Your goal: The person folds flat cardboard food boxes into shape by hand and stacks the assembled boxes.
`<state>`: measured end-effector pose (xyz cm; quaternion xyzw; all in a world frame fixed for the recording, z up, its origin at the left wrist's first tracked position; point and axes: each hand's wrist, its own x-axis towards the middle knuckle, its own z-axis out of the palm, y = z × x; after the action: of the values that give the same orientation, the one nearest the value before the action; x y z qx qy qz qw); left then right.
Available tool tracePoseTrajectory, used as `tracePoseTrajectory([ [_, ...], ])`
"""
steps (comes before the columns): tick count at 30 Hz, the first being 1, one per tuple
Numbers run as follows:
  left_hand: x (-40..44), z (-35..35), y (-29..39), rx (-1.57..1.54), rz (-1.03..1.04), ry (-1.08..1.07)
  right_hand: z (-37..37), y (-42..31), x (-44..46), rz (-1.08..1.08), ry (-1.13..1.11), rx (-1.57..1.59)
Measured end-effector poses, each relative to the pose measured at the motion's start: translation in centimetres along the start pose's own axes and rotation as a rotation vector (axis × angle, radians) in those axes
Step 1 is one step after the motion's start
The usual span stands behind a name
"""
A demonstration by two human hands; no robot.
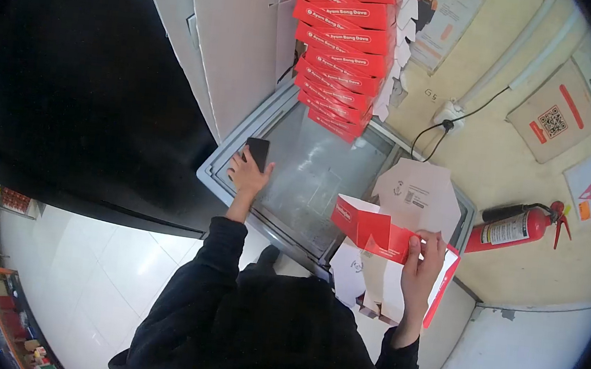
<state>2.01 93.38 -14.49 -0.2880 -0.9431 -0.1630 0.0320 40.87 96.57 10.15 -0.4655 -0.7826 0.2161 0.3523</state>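
My left hand [247, 174] lies with its fingers spread at the lower end of a dark phone [257, 152], on the left side of a glass-topped chest [298, 156]. On the right, my right hand [424, 264] has its fingers closed on the edge of a red and white carton [375, 229], which is partly folded. Beneath and beside that carton are more white cardboard pieces, one a flat white sheet [419, 196] with printing on it.
A tall stack of red boxes [343, 61] stands at the chest's back edge. A large cardboard panel [241, 44] rises at the left. On the right are a red fire extinguisher [519, 231] and a wall socket with a black cable [448, 124].
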Motion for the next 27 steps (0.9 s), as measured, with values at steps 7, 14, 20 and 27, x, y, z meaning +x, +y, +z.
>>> tracePoseTrajectory([
  [7,1.7,2.5,-0.2,0.133,0.025,-0.042,0.2,-0.9,-0.4,-0.037,0.021,-0.045],
  [14,1.9,2.7,-0.2,0.155,0.001,-0.095,0.8,-1.7,-0.8,0.056,-0.02,0.029],
  [20,-1.4,-6.2,4.9,-0.747,0.424,-0.125,1.5,-1.0,-0.3,0.037,-0.039,0.04],
  [27,-10.2,-19.4,12.3,-1.17,1.015,-0.75,2.6,-0.8,0.8,-0.204,-0.068,-0.028],
])
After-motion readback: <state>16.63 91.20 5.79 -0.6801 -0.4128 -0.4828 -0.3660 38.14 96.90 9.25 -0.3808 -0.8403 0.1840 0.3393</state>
